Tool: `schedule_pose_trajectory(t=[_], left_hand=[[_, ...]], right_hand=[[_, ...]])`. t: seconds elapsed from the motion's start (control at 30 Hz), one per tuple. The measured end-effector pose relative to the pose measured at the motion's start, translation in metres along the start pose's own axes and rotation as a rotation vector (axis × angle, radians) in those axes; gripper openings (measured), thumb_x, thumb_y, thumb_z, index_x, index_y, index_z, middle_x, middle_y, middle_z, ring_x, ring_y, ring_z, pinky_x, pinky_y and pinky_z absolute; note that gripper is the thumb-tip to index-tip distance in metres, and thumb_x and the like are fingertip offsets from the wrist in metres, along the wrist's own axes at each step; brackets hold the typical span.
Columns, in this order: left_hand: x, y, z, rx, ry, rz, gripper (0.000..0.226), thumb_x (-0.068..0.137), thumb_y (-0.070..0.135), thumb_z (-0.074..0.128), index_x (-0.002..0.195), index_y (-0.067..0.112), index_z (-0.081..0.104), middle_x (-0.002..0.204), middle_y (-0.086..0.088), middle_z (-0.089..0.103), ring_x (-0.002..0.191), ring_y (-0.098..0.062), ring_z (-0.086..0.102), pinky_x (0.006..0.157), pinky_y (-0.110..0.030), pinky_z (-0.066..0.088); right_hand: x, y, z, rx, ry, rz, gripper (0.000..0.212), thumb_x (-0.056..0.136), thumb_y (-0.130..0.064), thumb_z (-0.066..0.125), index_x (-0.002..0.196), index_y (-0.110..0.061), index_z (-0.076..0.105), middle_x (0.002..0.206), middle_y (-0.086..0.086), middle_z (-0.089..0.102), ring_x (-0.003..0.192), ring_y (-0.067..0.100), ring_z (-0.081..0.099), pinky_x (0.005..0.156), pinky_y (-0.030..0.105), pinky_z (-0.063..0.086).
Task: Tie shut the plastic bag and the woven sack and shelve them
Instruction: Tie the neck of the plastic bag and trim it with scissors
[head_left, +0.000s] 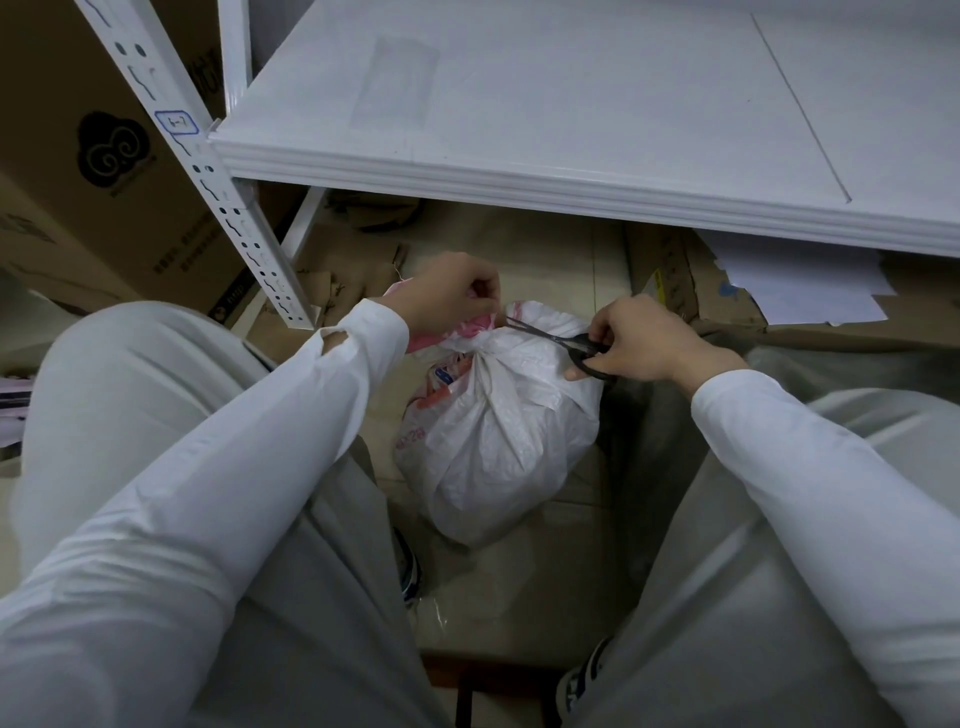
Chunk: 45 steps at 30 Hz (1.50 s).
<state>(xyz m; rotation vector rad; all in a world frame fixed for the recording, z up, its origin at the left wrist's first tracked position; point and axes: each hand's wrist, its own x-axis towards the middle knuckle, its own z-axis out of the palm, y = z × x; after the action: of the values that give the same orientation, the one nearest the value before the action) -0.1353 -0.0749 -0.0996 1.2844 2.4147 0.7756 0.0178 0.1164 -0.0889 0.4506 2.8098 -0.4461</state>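
Legible marking is scarce. A blue-outlined label (176, 122) sits on the white shelf post (244, 228) at far left. Its handwritten characters resemble "1-1" (the second stroke cannot be confirmed). The cardboard box (78, 208) left of the post carries a dark cloud-swirl logo (111, 150). Small print beneath it and two rows of characters (193, 250) lower right are too blurred to read. Further dark characters (208, 70) on cardboard between the posts are partly hidden. The woven sack (498, 441), near centre, bears red printing (415, 434) and a blue mark (444, 374) on its left side, neither legible.
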Motion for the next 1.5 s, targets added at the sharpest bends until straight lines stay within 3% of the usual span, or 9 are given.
schedule_pose_trajectory(t=[0.2, 0.33, 0.53, 0.73, 0.9, 1.5], left_hand=[[-0.001, 0.001, 0.0, -0.022, 0.0, 0.015, 0.007, 0.083, 0.013, 0.068, 0.077, 0.016, 0.066, 0.076, 0.013, 0.062, 0.075, -0.002, 0.059, 0.064, -0.014, 0.04], [-0.002, 0.002, 0.0, -0.014, -0.004, 0.029, 0.008, 0.082, 0.013, 0.068, 0.076, 0.018, 0.066, 0.076, 0.014, 0.062, 0.075, -0.001, 0.059, 0.064, -0.012, 0.04], [-0.003, 0.003, -0.001, -0.027, 0.0, 0.046, 0.01, 0.082, 0.013, 0.068, 0.076, 0.02, 0.065, 0.08, 0.012, 0.062, 0.077, -0.001, 0.059, 0.066, -0.014, 0.042], [-0.001, 0.003, 0.001, -0.017, -0.01, 0.094, 0.011, 0.08, 0.013, 0.069, 0.076, 0.021, 0.064, 0.082, 0.013, 0.059, 0.078, -0.003, 0.058, 0.069, -0.017, 0.043], [0.0, 0.005, 0.002, 0.003, -0.017, 0.129, 0.007, 0.082, 0.012, 0.07, 0.078, 0.017, 0.066, 0.083, 0.016, 0.054, 0.08, -0.003, 0.056, 0.071, -0.011, 0.039], [-0.001, 0.011, 0.005, 0.021, -0.058, 0.158, 0.005, 0.081, 0.018, 0.072, 0.079, 0.021, 0.068, 0.09, 0.014, 0.057, 0.083, -0.007, 0.06, 0.078, -0.03, 0.051]], right_hand=[[0.006, 0.002, 0.006, -0.121, 0.042, -0.06, 0.047, 0.066, -0.064, 0.074, 0.079, -0.02, 0.065, 0.076, -0.001, 0.062, 0.071, 0.02, 0.058, 0.055, 0.028, 0.044], [0.01, 0.005, 0.007, -0.162, 0.069, -0.07, 0.046, 0.068, -0.064, 0.073, 0.081, -0.021, 0.062, 0.08, -0.001, 0.061, 0.074, 0.021, 0.057, 0.058, 0.029, 0.041], [0.013, 0.007, 0.006, -0.171, 0.086, -0.069, 0.052, 0.065, -0.065, 0.075, 0.09, -0.021, 0.062, 0.091, 0.0, 0.062, 0.083, 0.024, 0.059, 0.067, 0.035, 0.052], [0.01, 0.002, 0.002, -0.163, 0.078, -0.157, 0.055, 0.065, -0.061, 0.077, 0.096, -0.018, 0.062, 0.097, -0.001, 0.062, 0.087, 0.023, 0.059, 0.071, 0.036, 0.053], [0.01, -0.005, 0.003, -0.163, 0.103, -0.191, 0.049, 0.072, -0.056, 0.074, 0.101, -0.018, 0.062, 0.101, -0.002, 0.061, 0.089, 0.022, 0.058, 0.073, 0.038, 0.052], [0.019, -0.009, 0.011, -0.293, 0.137, -0.211, 0.023, 0.081, -0.034, 0.068, 0.093, -0.014, 0.065, 0.093, 0.008, 0.065, 0.084, 0.029, 0.059, 0.064, 0.032, 0.044]])
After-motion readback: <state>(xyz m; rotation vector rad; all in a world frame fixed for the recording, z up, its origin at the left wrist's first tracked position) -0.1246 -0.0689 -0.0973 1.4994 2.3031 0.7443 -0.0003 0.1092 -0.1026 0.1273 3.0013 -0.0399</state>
